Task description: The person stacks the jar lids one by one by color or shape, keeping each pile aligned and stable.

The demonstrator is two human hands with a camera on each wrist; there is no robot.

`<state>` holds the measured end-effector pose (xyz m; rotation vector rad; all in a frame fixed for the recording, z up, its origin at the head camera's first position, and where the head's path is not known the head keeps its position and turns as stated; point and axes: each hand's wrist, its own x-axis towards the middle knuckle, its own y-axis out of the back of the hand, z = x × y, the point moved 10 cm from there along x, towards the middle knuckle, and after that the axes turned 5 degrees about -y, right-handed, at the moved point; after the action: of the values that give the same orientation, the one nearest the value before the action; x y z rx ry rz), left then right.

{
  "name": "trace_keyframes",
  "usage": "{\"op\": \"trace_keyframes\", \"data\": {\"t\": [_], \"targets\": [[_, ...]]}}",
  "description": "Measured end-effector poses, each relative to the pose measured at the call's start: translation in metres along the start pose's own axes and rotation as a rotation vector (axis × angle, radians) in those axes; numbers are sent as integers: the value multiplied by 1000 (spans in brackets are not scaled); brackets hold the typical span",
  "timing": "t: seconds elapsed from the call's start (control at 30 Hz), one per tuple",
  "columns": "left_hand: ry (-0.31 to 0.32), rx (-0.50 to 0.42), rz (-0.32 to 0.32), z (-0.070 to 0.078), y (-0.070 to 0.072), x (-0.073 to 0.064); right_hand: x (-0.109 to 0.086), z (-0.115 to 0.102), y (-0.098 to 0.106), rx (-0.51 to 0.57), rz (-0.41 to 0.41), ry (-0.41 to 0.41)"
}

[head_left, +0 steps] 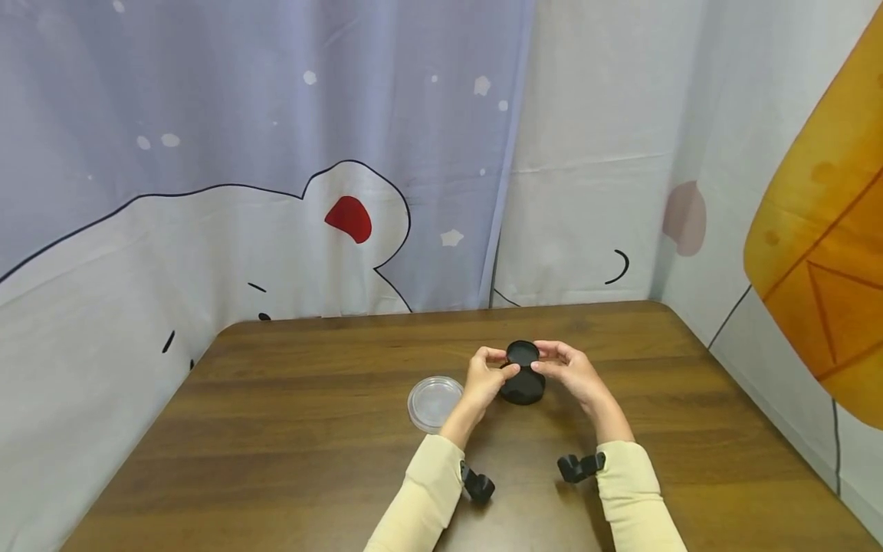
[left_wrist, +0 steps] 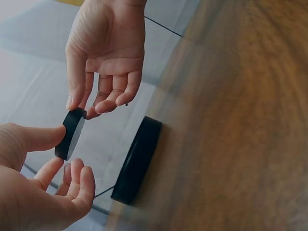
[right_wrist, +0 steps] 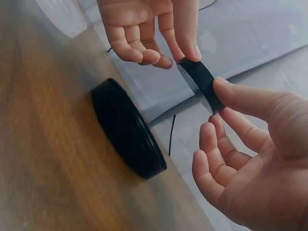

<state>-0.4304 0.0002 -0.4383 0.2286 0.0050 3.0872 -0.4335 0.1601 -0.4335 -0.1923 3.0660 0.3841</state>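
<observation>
A small, shallow black round piece, like a cap or lid [head_left: 523,353], is held between both hands above the table. My left hand [head_left: 485,377] pinches its left edge between thumb and fingers. On the opposite edge my right hand [head_left: 576,376] pinches it the same way. Both wrist views show this small piece [left_wrist: 70,134] tilted, with a paler underside. Below it, apart from the hands, a larger black round shallow piece [right_wrist: 127,130] lies on the table. To the left of my left hand is a clear round plastic lid or dish [head_left: 434,402].
The brown wooden table [head_left: 297,452] extends to both sides of the arms. Patterned curtains [head_left: 290,100] hang behind its far edge and along the right side. A small black device [head_left: 477,484] is strapped at the left cuff, and another [head_left: 579,468] at the right.
</observation>
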Motion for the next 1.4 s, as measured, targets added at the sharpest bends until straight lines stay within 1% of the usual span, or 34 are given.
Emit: {"op": "trace_keyframes", "data": {"t": [0.1,0.27,0.47,0.53,0.67,0.83,0.93,1.17,1.27,1.4], "targets": [[-14,28,17,-3,1,0,1,3,0,-33,-7,-10],[-25,81,27,-7,2,0,1,9,-1,-68,-5,-25],[-6,202,60,-14,8,-7,1,22,-5,-93,-9,-63],[0,223,68,-18,9,-7,1,26,-6,-98,-6,-71],[17,224,70,-24,9,-7,3,30,-7,-124,0,-63],[34,225,52,-28,7,-6,5,34,-4,-165,23,-89],[37,229,49,-28,6,-5,5,36,-3,-163,32,-108],[15,282,41,-27,5,-6,4,43,-3,-158,29,-142],[16,294,43,-28,6,-6,4,43,-3,-166,32,-137],[0,332,51,-27,8,-5,6,43,-3,-175,35,-132]]}}
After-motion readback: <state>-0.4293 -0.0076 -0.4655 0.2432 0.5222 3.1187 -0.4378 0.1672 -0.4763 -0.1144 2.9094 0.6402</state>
